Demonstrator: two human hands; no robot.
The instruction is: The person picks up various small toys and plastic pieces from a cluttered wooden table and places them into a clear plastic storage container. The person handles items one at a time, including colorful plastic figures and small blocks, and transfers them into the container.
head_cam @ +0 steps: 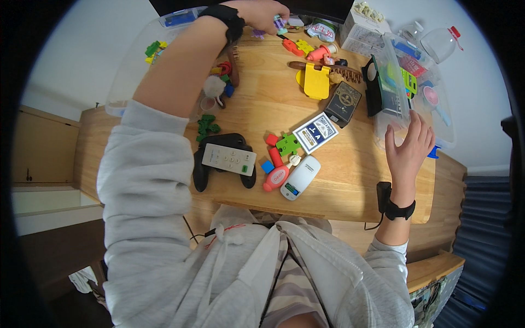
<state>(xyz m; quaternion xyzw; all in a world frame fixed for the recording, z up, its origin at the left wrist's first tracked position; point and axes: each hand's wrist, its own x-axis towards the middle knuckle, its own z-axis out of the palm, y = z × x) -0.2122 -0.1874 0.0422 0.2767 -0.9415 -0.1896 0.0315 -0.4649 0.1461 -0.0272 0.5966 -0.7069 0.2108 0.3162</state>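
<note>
My left hand (262, 15) reaches to the back of the wooden table, its fingers closed on a small purple and teal plastic toy (280, 24). Another purple piece (258, 33) lies just below that hand. At the right, my right hand (410, 143) is spread at the near wall of a clear plastic bin (379, 131), with nothing seen in it. Between the arms lie a white-and-blue card box (316, 133), a black box (343, 103), a yellow plastic stand (317, 81), a green puzzle piece (288, 144) and a white remote (300, 177).
A black game controller (201, 172) lies under a light grey remote (229, 159) near the front edge. Another clear bin (123, 82) stands at the left, partly behind my left arm. A wooden comb (348, 75), a white carton (361, 30) and a snack packet (322, 30) are farther back.
</note>
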